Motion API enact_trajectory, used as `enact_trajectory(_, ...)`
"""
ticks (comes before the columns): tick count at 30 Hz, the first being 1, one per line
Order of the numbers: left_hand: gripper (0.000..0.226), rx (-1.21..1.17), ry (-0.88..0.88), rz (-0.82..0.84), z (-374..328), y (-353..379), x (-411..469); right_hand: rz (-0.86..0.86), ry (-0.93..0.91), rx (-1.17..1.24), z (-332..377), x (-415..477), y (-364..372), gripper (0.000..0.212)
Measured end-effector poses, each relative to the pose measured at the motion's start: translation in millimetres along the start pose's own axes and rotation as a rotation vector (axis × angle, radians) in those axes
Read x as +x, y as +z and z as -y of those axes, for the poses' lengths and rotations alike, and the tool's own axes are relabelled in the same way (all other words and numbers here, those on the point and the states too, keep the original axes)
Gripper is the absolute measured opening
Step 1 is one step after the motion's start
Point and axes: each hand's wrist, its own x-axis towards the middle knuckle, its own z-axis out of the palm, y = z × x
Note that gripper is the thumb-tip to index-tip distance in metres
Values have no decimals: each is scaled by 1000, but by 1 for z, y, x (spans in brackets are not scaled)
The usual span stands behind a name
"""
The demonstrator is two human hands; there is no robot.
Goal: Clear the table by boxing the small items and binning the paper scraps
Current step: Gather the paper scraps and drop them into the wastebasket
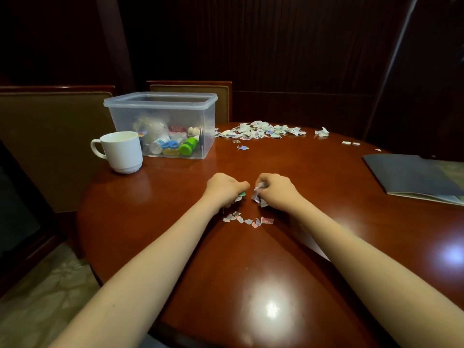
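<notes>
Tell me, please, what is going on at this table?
A person is gathering torn paper scraps on the glossy reddish-brown wooden table. The left hand and the right hand each pinch a few; more lie loose nearer the person, and a bigger heap of scraps waits at the far edge. The clear plastic box already holds small items, with a white ceramic mug beside it.

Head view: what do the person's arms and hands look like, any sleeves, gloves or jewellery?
Both arms are bare: no sleeve shows on the left forearm or the right forearm down to the frame's edge. The left hand and the right hand wear no gloves. No watch or bracelet shows at either wrist. Rings are too small to tell.
</notes>
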Motion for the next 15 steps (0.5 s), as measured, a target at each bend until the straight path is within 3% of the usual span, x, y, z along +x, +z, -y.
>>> enact_trajectory(3,28,-554,-170,81,3,-10,-2,35,156,352,4,1,-3,11)
enact_trajectory(5,28,-803,-214,103,6,-19,-1,53,213,521,10,1,-3,16)
enact_trajectory(11,28,-994,-201,146,5,-42,-7,132,293,958,47,-5,-5,21)
enact_trajectory(13,31,-1052,-200,160,7,-49,-9,167,314,1038,61,-6,-2,13)
enact_trajectory(15,33,-1112,-198,163,10,-57,-10,209,313,1071,74,-4,3,19)
